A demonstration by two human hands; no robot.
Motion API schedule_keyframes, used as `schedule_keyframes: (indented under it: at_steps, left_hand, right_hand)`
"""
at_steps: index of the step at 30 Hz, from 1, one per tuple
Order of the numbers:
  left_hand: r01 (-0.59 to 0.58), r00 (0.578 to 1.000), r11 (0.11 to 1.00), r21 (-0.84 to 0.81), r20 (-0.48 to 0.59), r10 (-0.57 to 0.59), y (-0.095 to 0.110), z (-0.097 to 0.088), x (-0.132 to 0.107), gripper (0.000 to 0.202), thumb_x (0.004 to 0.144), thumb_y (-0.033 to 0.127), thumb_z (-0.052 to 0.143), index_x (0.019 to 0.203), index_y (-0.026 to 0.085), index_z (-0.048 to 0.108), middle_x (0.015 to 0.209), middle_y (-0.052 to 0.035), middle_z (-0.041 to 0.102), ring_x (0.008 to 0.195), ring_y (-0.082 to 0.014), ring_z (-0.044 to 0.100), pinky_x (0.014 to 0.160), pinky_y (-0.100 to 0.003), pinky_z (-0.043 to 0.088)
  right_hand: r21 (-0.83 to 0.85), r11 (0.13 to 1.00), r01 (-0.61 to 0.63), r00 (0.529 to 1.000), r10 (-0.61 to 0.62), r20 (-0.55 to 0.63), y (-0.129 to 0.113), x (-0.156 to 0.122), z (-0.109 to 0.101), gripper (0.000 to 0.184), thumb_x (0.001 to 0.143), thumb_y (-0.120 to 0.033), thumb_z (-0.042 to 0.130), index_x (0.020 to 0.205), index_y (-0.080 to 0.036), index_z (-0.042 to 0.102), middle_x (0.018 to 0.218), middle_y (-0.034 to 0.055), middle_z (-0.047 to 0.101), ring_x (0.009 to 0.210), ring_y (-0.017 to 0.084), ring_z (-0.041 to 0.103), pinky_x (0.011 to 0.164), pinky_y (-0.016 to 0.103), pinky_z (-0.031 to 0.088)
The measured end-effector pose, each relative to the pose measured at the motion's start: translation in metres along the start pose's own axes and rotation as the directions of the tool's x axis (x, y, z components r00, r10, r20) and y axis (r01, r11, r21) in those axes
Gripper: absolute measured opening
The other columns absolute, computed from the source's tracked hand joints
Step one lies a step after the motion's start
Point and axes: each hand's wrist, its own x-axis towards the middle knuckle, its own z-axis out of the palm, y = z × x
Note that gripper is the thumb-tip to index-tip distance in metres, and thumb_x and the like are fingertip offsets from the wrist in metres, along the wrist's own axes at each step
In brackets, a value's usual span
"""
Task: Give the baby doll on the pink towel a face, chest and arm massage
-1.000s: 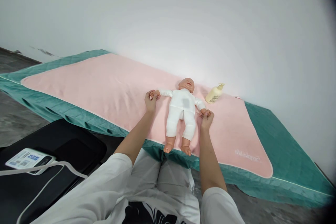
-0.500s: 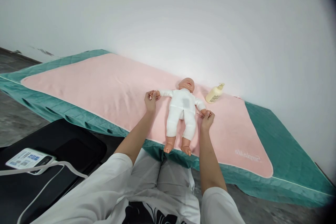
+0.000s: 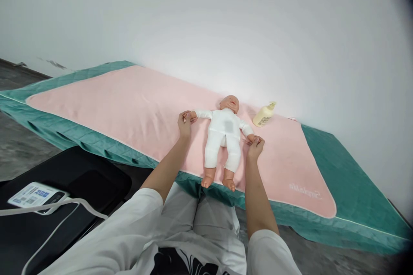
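Note:
A baby doll with a white cloth body lies on its back on a pink blanket, its arms stretched out to both sides and its bare feet towards me. My left hand is closed around the doll's hand at the left. On the other side, my right hand pinches the doll's other hand. Beyond my right hand, a pale yellow pump bottle stands near the doll's shoulder, without my touching it.
Under the blanket is a bed with a green quilted cover, set against a white wall. To my left, a black seat carries a white device and a white cable.

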Motion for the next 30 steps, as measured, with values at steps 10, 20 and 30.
schedule_keyframes:
  at_steps: [10,20,30]
  left_hand:
    - [0.001,1.0,1.0,0.027,0.002,-0.001,-0.004,-0.002,0.002,0.039,0.08,0.049,0.069,0.101,0.018,0.059,0.113,-0.0111,0.06,0.088,-0.0144,0.066,0.073,-0.027,0.06]
    - [0.045,0.998,0.993,0.112,-0.043,-0.04,0.002,-0.001,-0.003,0.042,0.086,0.046,0.062,0.114,0.017,0.053,0.105,-0.0104,0.062,0.057,-0.0087,0.064,0.052,-0.021,0.054]
    - [0.087,0.995,0.967,0.239,-0.074,-0.071,0.01,-0.001,-0.01,0.035,0.094,0.039,0.052,0.122,0.017,0.046,0.115,-0.0122,0.059,0.064,-0.0096,0.068,0.047,-0.018,0.05]
  right_hand:
    - [-0.012,1.0,0.001,1.0,-0.001,0.003,-0.003,0.0,0.001,0.038,0.087,-0.059,0.044,0.095,-0.022,0.042,0.101,0.0034,0.056,0.058,0.006,0.057,0.058,0.027,0.055]
    - [-0.147,0.989,-0.011,0.99,-0.01,-0.141,-0.006,-0.004,-0.002,0.038,0.088,-0.053,0.044,0.105,-0.02,0.044,0.106,0.0083,0.055,0.072,0.012,0.061,0.057,0.026,0.054]
    - [-0.252,0.967,-0.041,0.98,-0.01,-0.199,-0.01,-0.009,-0.004,0.034,0.093,-0.044,0.036,0.112,-0.017,0.046,0.11,0.0117,0.057,0.07,0.013,0.062,0.053,0.025,0.053]
